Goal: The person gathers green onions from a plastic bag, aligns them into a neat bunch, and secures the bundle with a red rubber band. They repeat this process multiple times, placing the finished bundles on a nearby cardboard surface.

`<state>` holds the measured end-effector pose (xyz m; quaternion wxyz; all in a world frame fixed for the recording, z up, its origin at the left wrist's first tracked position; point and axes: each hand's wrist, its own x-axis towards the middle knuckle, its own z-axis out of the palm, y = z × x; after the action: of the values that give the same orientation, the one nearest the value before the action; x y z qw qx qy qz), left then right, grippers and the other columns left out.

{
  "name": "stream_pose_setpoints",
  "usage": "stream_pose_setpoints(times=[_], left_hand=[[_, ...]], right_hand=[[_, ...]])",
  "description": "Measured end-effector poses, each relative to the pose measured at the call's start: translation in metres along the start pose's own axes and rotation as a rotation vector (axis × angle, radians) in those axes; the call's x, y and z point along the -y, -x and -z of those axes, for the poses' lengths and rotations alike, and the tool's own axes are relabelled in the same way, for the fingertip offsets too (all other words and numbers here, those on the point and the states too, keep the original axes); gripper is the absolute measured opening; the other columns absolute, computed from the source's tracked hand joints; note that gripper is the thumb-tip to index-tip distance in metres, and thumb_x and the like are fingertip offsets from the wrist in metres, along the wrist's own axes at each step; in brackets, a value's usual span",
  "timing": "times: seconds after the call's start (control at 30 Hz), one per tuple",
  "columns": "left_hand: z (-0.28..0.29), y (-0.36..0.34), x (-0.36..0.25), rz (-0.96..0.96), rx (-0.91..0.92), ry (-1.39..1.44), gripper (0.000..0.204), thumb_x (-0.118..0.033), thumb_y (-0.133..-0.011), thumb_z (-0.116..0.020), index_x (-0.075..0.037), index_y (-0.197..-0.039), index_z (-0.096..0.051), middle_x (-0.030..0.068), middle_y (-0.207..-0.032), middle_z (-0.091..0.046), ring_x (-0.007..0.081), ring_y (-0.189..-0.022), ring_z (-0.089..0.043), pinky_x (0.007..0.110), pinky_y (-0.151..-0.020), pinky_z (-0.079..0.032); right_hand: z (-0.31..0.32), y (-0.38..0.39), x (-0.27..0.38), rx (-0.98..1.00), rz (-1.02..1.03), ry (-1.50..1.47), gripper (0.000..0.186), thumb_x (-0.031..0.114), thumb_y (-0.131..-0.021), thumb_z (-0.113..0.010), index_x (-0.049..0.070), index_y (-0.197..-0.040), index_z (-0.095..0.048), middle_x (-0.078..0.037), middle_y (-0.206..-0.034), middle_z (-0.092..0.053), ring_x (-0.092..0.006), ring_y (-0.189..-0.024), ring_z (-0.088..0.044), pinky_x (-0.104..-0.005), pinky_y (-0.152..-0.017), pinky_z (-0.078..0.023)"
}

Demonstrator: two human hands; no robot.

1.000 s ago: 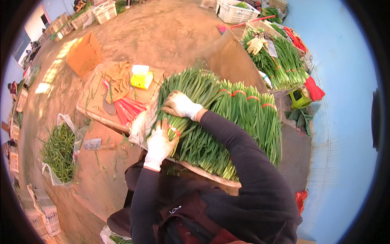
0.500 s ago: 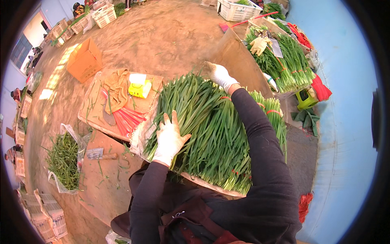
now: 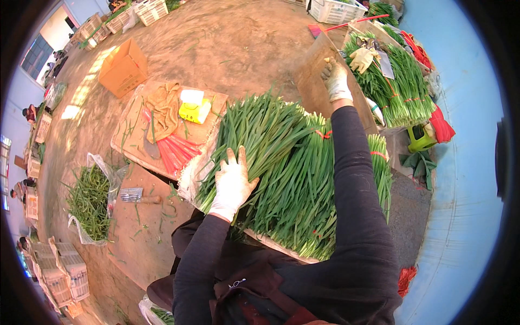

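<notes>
White-gloved left hand (image 3: 233, 184) is lying splayed on long green leaves (image 3: 265, 127); I'm seeing white-gloved right hand (image 3: 336, 80) half-curled, one o'clock, can't tell if holding.

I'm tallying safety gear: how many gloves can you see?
3: a white glove on the left hand, at the green leaves; another on the right hand, in front of the brown board; a cream glove on the greens at upper right. More may be hidden.
</notes>
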<state>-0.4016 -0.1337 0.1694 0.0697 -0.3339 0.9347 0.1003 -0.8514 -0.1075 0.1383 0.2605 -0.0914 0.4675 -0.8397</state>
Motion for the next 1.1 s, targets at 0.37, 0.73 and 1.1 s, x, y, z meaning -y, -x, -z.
stream_pose_setpoints(times=[0.37,0.73,1.1], left_hand=[[0.0,0.004,0.013,-0.06,-0.029,0.264,0.109,-0.052,-0.077,-0.072,-0.008,-0.154,-0.009,0.0359,-0.147,-0.027,0.0504,-0.13,-0.039,0.053,-0.102,-0.041],[-0.057,0.214,0.195,0.344,-0.807,0.3,0.047,-0.028,-0.085,-0.069,-0.001,-0.122,-0.057,0.0212,-0.115,-0.06,0.0385,-0.107,-0.057,0.047,-0.092,-0.047],[-0.216,0.358,0.231,0.849,-0.597,0.89,0.037,-0.021,-0.087,-0.067,0.0,-0.117,-0.063,0.0179,-0.113,-0.067,0.0298,-0.106,-0.064,0.037,-0.093,-0.049]], right_hand=[[-0.159,0.193,0.038,0.522,0.057,0.492,0.019,0.02,-0.095,-0.057,0.004,-0.086,-0.063,0.008,-0.059,-0.038,-0.0012,-0.05,-0.032,-0.0203,-0.044,-0.022],[-0.323,0.383,-0.079,1.933,0.272,0.796,0.064,0.012,-0.084,-0.069,0.006,-0.142,-0.044,-0.014,-0.129,-0.055,-0.0228,-0.119,-0.053,-0.0354,-0.1,-0.042],[-0.31,0.226,-0.274,0.995,0.821,2.113,0.026,0.023,-0.084,-0.055,0.004,-0.09,-0.072,-0.021,-0.091,-0.07,-0.0359,-0.087,-0.069,-0.0435,-0.076,-0.054]])
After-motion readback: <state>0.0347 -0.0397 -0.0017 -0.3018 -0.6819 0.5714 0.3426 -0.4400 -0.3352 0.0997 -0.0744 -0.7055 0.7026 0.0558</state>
